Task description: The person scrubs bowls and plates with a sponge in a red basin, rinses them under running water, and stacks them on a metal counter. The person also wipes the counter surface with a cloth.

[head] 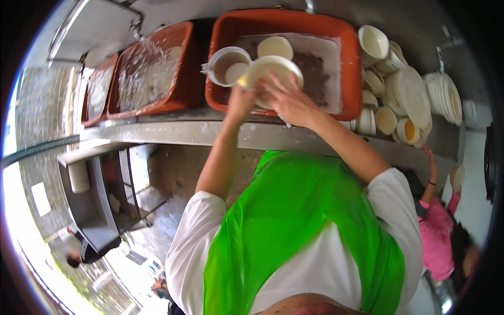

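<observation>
A pale round bowl (271,69) is tilted up over a large orange plastic tub (352,71) of cloudy, foamy water. My left hand (243,101) grips the bowl at its lower left rim, with a small yellow item (242,81), too blurred to name, by the fingers. Spread over the bowl's inner face are the fingers of my right hand (289,100); its palm side is hidden. To the left of the bowl, a clear plastic container (229,66) with a handle holds a white round thing. Behind, another pale bowl (275,47) lies in the water.
Pale bowls (373,42) and plates (415,96) are piled on the right. On the left, a tap (136,26) runs into a second orange tub (179,75); a third tub (98,92) stands beyond. A metal counter edge (177,132) runs before me. A person in pink (437,236) is at right.
</observation>
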`<state>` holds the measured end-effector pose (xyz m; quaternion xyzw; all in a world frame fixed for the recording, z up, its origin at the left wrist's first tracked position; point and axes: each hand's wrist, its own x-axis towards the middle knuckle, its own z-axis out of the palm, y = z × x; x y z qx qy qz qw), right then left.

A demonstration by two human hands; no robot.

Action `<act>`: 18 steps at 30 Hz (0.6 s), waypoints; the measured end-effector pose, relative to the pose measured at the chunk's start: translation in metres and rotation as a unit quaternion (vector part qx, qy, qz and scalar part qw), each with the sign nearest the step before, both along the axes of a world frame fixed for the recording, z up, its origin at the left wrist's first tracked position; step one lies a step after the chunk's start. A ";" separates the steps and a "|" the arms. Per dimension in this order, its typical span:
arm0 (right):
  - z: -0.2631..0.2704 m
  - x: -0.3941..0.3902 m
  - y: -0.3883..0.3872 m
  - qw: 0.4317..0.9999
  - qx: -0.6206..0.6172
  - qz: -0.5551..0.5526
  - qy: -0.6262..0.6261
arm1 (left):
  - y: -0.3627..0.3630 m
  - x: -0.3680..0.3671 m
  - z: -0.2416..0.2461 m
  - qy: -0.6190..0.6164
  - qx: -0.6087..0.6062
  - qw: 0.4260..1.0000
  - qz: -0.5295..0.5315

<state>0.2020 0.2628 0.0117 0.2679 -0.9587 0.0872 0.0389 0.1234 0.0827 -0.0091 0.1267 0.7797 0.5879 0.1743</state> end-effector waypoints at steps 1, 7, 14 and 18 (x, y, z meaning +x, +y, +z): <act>0.007 -0.004 -0.006 0.997 -0.053 0.052 0.008 | -0.026 -0.019 -0.020 0.154 0.005 0.987 0.034; 0.029 0.021 0.041 0.979 -0.183 -0.078 0.035 | -0.172 -0.160 0.025 0.283 -0.246 0.860 0.347; -0.022 0.146 0.132 0.898 -0.294 -0.320 -0.068 | -0.343 -0.262 -0.020 0.367 -0.584 0.708 0.151; -0.034 0.240 0.132 0.828 -0.316 -0.459 -0.064 | -0.163 -0.188 0.029 0.181 -0.147 0.964 0.131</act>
